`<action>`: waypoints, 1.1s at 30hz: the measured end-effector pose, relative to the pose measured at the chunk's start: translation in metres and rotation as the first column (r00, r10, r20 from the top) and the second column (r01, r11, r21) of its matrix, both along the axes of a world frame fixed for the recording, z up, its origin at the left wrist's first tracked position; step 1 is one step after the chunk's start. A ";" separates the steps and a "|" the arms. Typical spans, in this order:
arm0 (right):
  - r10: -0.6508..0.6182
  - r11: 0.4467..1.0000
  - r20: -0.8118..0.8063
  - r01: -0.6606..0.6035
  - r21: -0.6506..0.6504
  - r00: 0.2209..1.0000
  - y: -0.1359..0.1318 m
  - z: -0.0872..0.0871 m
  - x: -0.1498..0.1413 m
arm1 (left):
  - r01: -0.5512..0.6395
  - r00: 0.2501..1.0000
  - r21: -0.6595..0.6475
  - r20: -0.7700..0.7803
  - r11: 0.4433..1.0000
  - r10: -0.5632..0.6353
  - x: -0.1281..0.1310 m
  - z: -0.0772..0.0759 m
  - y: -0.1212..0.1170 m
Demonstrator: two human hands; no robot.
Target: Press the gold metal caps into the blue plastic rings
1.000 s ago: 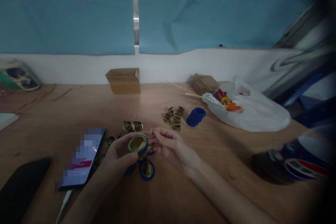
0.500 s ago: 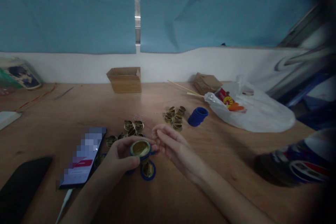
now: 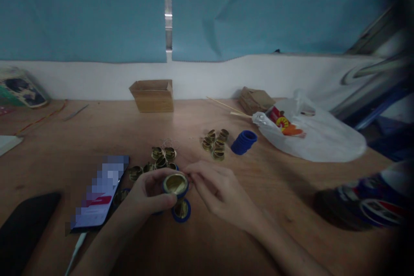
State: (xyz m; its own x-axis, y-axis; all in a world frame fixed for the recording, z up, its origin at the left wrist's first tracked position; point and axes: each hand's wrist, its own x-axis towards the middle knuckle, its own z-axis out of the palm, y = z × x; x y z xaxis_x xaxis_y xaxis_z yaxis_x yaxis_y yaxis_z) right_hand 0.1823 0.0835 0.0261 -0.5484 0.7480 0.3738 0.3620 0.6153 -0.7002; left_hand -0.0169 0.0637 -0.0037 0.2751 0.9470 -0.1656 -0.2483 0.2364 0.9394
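Gripped in my left hand (image 3: 142,192) is a round brass-coloured metal piece (image 3: 175,183) with a blue ring around its rim, tilted so its hollow side faces me. At its right edge, my right hand (image 3: 223,189) has its fingertips pinched together; whatever they hold is too small or hidden to make out. Just below lies another brass piece with a blue ring (image 3: 181,211). Behind my left hand are several loose brass pieces (image 3: 161,162) and thin wire rings (image 3: 170,142). More brass pieces (image 3: 218,143) sit beyond my right hand, beside a leaning stack of blue rings (image 3: 244,142).
A lit phone (image 3: 101,194) with a white cable and a dark flat object (image 3: 30,228) lie at left. An open cardboard box (image 3: 153,98) stands against the wall. Thin sticks, a brown carton (image 3: 256,100), a white plastic bag (image 3: 326,138) and a bottle (image 3: 362,200) occupy the right.
My right hand's fingers have closed from a looser pose into a pinch beside the brass piece. The left hand keeps its hold. The view has shifted slightly.
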 end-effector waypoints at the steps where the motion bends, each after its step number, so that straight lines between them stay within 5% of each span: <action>1: -0.004 1.000 -0.003 0.004 -0.021 1.000 0.001 0.001 0.000 | -0.002 1.000 0.001 0.000 1.000 0.002 0.000 0.000 0.000; 6: 0.029 0.987 0.016 -0.026 -0.161 0.999 0.008 0.004 0.004 | -0.029 1.000 -0.008 -0.010 1.000 0.029 0.002 0.003 -0.001; 12: -0.015 0.992 0.035 0.020 -0.126 0.999 0.012 -0.005 0.006 | -0.026 0.999 0.001 -0.033 1.000 0.026 0.006 0.002 0.000; 15: -0.053 0.974 -0.040 0.043 -0.224 0.998 0.012 -0.005 0.005 | -0.051 0.997 0.040 -0.054 0.998 0.053 0.007 0.003 0.000; 21: -0.118 0.800 -0.386 -0.143 -0.583 0.915 0.013 0.003 0.006 | -0.091 0.981 0.199 -0.152 0.976 0.123 0.014 0.003 -0.002; 29: -0.099 0.511 -0.537 -0.420 -0.750 0.838 0.015 -0.006 0.008 | -0.014 0.971 0.222 -0.230 0.975 0.066 0.014 -0.001 -0.005; 33: -0.108 0.431 -0.561 -0.470 -0.770 0.821 0.014 -0.009 0.007 | -0.004 0.972 0.237 -0.226 0.972 0.059 0.014 0.000 -0.005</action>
State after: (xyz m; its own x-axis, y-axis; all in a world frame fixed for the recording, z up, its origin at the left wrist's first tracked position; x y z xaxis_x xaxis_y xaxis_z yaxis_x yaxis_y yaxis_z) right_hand 0.1890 0.0972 0.0169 -0.6801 0.7165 -0.1554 -0.2196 -0.4013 -0.8892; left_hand -0.0032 0.0591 -0.0036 0.2254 0.9743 0.0055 -0.0226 -0.0004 0.9997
